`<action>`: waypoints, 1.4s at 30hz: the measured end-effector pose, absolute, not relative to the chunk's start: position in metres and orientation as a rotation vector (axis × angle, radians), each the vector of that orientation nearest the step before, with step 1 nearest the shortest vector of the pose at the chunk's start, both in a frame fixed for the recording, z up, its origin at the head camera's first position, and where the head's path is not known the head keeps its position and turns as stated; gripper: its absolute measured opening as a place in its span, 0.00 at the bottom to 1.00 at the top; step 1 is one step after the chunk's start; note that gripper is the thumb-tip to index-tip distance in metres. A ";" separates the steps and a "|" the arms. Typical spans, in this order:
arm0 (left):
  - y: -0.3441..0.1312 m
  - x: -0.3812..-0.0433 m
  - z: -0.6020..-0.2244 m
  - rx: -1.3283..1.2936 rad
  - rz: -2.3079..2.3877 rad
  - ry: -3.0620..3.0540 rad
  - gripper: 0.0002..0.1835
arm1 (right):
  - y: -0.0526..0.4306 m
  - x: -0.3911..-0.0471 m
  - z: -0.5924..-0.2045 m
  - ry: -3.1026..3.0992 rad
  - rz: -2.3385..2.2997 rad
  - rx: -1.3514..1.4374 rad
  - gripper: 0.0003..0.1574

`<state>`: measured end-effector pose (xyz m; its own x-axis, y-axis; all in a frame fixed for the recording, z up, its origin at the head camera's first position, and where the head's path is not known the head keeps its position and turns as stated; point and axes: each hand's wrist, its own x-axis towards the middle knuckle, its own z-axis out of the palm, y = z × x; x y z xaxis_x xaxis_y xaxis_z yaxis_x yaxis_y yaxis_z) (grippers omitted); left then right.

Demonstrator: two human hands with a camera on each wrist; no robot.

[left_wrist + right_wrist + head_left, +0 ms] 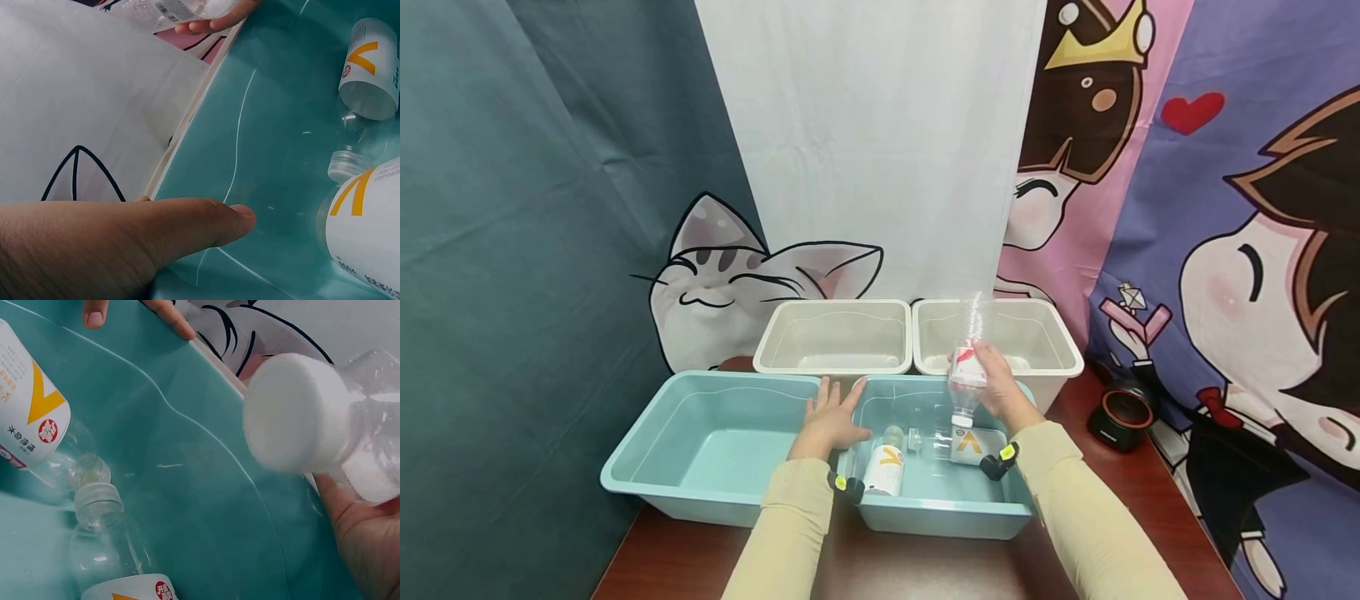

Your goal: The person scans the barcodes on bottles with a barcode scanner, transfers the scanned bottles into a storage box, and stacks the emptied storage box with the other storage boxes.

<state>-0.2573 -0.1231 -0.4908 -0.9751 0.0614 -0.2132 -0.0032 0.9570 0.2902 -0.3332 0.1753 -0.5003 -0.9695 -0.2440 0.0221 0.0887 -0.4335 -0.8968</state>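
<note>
My right hand (1000,390) grips a clear plastic bottle (967,368) with a red and white label, above the back part of the right blue bin (940,521). The bottle's white cap (290,412) points down and its base up. In that bin lie two clear bottles with white labels and a yellow mark: one bottle (885,468) at the left side, another bottle (972,446) to the right, their necks close together. My left hand (829,423) has its fingers spread over the rims where the two blue bins meet; its thumb (212,219) reaches over the right bin.
To the left stands another blue bin (730,450) with a bare floor. Behind are two off-white bins, a left one (833,367) and a right one (1052,354). A black round device (1122,417) sits on the brown table (1135,517) at the right. Printed curtains hang behind.
</note>
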 end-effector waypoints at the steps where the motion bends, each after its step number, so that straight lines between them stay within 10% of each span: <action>1: -0.123 -0.257 -0.491 0.045 0.431 2.888 0.54 | 0.176 -0.333 -0.500 1.534 -2.492 -0.224 0.21; 11: -0.123 -0.257 -0.490 0.054 0.446 2.893 0.54 | 0.178 -0.334 -0.494 1.675 -2.372 -0.185 0.46; 22: -0.123 -0.257 -0.489 0.049 0.427 2.890 0.54 | 0.177 -0.334 -0.493 1.676 -2.402 -0.103 0.47; 42: -0.124 -0.258 -0.491 0.049 0.434 2.885 0.54 | 0.199 -0.330 -0.473 1.575 -2.644 -0.081 0.17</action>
<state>-0.2576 -0.1237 -0.4912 -0.9745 0.0659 -0.2144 -0.0001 0.9557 0.2943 -0.3299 0.1993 -0.4732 -0.9966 -0.0811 0.0127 0.0274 -0.4751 -0.8795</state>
